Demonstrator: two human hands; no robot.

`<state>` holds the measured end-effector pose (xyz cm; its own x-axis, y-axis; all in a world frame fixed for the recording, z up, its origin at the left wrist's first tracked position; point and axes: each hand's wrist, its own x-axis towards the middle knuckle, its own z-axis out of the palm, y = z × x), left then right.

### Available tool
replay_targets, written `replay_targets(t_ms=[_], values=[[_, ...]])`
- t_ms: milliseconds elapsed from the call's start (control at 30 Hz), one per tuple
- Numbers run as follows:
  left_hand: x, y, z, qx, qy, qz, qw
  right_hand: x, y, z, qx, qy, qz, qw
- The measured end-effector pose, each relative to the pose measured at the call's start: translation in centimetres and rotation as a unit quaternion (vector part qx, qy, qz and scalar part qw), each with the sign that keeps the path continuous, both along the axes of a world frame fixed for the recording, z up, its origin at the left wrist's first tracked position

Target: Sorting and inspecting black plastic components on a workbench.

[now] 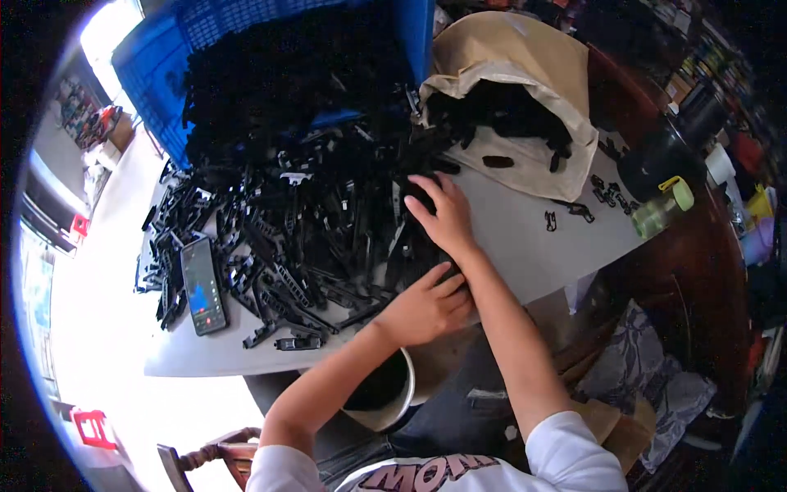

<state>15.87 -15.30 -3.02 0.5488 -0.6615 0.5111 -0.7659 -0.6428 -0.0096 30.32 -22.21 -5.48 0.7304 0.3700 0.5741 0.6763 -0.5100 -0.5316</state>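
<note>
A large heap of black plastic parts (283, 221) covers the table, many of them long and narrow. At the heap's right side, my right hand (447, 217) lies over black parts, its fingers spread and bent. My left hand (422, 312) is at the table's front edge, just left of my right forearm. Its fingers are apart and slightly bent beside more black parts, and the fingertips are partly hidden. I cannot make out any single part gripped in either hand. Below my left hand, a white-rimmed bucket (410, 385) with a dark inside sits at my lap.
Black parts spill from a tipped blue crate (147, 90) at the back. A tan sack (512, 49) with black pieces inside lies right of it. A phone (203, 287) rests on the left parts. Small black clips (611, 194) and a greenish bottle (660, 211) are at the right.
</note>
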Motion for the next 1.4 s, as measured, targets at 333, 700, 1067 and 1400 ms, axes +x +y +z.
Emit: replay_targets(t_ms=[333, 700, 1067, 1400], values=[[-2.6, 1.9, 0.6, 0.096, -0.069, 0.039, 0.992, -4.4, -5.6, 4.8, 0.102, 0.014, 0.008, 0.995], [-14.5, 2.3, 1.1, 0.000, -0.042, 0.087, 0.995, -11.0, -5.2, 2.6, -0.087, 0.060, -0.075, 0.992], [-21.0, 10.4, -0.1, -0.082, 0.036, 0.491, 0.866, -9.8, -5.8, 1.1, 0.141, 0.269, -0.041, 0.952], [-21.3, 7.5, 0.1, -0.270, 0.183, 0.342, 0.881, -22.3, -3.9, 2.7, 0.328, 0.566, 0.283, 0.702]])
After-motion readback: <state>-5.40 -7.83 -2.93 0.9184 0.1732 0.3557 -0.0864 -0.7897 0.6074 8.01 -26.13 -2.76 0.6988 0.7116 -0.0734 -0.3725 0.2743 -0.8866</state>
